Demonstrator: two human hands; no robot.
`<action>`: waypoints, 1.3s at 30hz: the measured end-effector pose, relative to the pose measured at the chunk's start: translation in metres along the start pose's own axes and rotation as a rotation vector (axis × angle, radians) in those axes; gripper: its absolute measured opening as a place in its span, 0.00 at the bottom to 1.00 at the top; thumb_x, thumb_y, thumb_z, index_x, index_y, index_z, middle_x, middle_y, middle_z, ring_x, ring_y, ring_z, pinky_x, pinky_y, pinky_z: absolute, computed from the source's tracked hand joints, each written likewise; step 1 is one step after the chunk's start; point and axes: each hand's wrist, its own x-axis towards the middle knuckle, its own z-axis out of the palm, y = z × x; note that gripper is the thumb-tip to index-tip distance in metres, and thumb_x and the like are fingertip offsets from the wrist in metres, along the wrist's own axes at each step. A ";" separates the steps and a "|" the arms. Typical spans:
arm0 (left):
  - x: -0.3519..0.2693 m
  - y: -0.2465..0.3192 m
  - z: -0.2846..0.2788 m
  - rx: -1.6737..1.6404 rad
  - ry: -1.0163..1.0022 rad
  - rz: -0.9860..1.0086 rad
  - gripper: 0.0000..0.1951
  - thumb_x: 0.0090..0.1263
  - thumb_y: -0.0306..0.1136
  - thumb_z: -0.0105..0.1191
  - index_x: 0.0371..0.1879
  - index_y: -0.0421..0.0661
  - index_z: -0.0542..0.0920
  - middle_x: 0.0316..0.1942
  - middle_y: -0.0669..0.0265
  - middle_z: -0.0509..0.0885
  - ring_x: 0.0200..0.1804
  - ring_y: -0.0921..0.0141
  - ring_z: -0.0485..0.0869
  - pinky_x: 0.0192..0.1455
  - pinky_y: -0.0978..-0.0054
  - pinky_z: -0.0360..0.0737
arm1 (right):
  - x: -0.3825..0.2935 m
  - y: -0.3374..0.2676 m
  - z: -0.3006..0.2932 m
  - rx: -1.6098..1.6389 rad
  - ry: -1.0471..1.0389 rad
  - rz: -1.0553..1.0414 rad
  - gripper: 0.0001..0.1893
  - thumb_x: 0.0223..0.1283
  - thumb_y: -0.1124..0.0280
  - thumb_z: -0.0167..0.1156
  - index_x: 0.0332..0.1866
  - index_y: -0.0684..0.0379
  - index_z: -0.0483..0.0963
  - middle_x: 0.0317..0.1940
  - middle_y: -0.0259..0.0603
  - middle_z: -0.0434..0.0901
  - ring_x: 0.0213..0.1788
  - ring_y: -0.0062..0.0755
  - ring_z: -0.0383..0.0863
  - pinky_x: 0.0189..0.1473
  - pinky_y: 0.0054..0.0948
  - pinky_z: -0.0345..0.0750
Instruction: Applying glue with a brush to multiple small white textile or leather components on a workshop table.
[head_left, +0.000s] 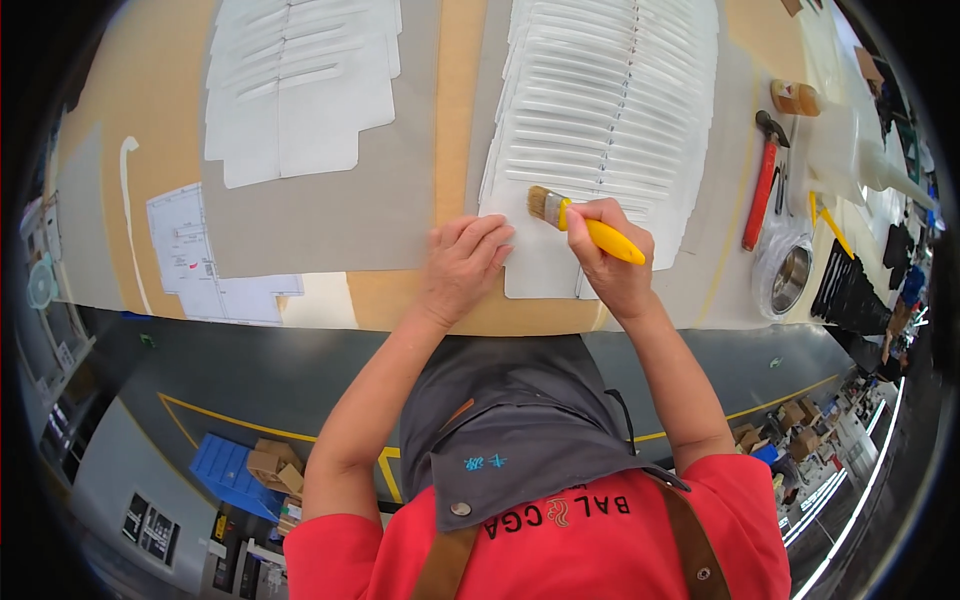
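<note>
My right hand (616, 262) grips a paintbrush (619, 241) with a yellow handle, its bristles over the near left part of a long overlapping row of white flat pieces (600, 135). These pieces have raised strips and dark marks along a central line. Beside the brush, my left hand (466, 262) lies with its fingertips at the left edge of the nearest white piece, fingers close together and slightly blurred; nothing shows in it. A second overlapping stack of white pieces (315, 127) lies on a grey sheet further left.
On the right lie a red-handled hammer (765, 180), an amber bottle (795, 97), a plastic-wrapped metal bowl (790, 279), a white plastic bottle (832, 150) and black strips (847, 292). A printed drawing (187, 247) and a narrow white strip (127, 210) are at the left. The table's near edge faces me.
</note>
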 end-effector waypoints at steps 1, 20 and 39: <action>0.000 0.001 0.001 -0.007 0.002 -0.001 0.12 0.65 0.32 0.64 0.48 0.53 0.84 0.53 0.76 0.82 0.54 0.68 0.78 0.54 0.69 0.70 | 0.001 0.000 -0.004 -0.080 0.004 -0.024 0.04 0.64 0.73 0.66 0.36 0.59 0.78 0.23 0.35 0.82 0.21 0.22 0.78 0.27 0.24 0.76; -0.003 -0.002 0.002 -0.013 0.024 -0.014 0.13 0.64 0.33 0.64 0.47 0.56 0.85 0.52 0.77 0.82 0.53 0.70 0.77 0.52 0.69 0.69 | 0.000 -0.019 -0.011 -0.161 0.023 0.020 0.04 0.63 0.74 0.65 0.34 0.58 0.77 0.24 0.38 0.81 0.21 0.30 0.79 0.27 0.27 0.76; 0.001 0.000 0.002 -0.014 0.002 -0.011 0.13 0.63 0.30 0.64 0.48 0.54 0.86 0.51 0.74 0.82 0.52 0.67 0.77 0.56 0.68 0.71 | -0.008 0.010 -0.032 -0.181 0.011 -0.065 0.04 0.64 0.75 0.66 0.38 0.59 0.77 0.25 0.39 0.81 0.24 0.25 0.80 0.29 0.24 0.76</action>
